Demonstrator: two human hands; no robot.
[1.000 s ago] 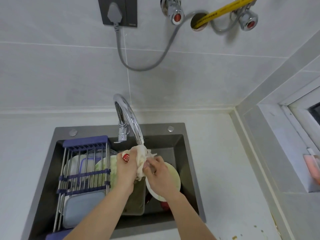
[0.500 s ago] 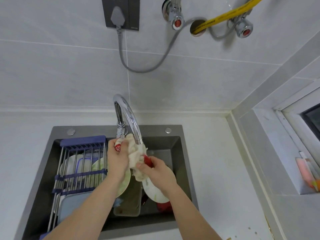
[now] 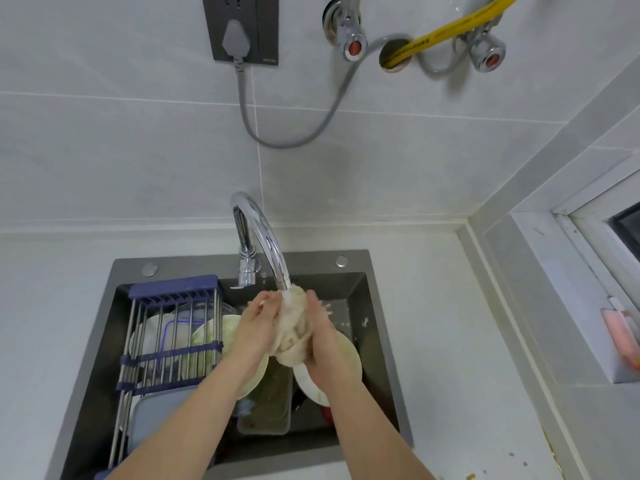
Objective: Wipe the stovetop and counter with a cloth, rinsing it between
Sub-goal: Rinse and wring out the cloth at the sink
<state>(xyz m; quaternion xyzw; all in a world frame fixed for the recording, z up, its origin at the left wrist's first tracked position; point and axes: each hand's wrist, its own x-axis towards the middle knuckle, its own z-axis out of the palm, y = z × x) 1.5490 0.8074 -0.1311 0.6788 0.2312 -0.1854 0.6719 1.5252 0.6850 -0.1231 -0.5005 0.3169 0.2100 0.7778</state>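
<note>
— Cream-coloured cloth (image 3: 294,327), bunched into a wad, is what I see dead centre, right under the spout of the chrome tap (image 3: 261,237).

— And the hands?

— My left hand (image 3: 258,327) presses against the cloth's left side, my right hand (image 3: 323,344) against its right, palms facing each other with the wad squeezed between them. Fingers point away from me toward the far wall; whether they curl round the cloth I cannot tell, they look mostly flat against it.

— Where is all that?

— Over the dark sink (image 3: 374,306), toward its middle. Beneath the cloth lie a white plate (image 3: 346,362) with a greenish rim and a rectangular container (image 3: 268,403) holding murky residue.

— Left side?

— I see a wire rack with blue bars (image 3: 173,351) spanning the sink's left half, with plates and a clear lid under it.

— Anything around?

— White desk (image 3: 440,341) on both sides of the sink, with a few crumbs at the near right. On the far tiled wall, a grey socket with a plug (image 3: 239,32), two valves with red caps, and a yellow hose (image 3: 450,29). A pink item (image 3: 620,334) rests on the window ledge at right.
</note>
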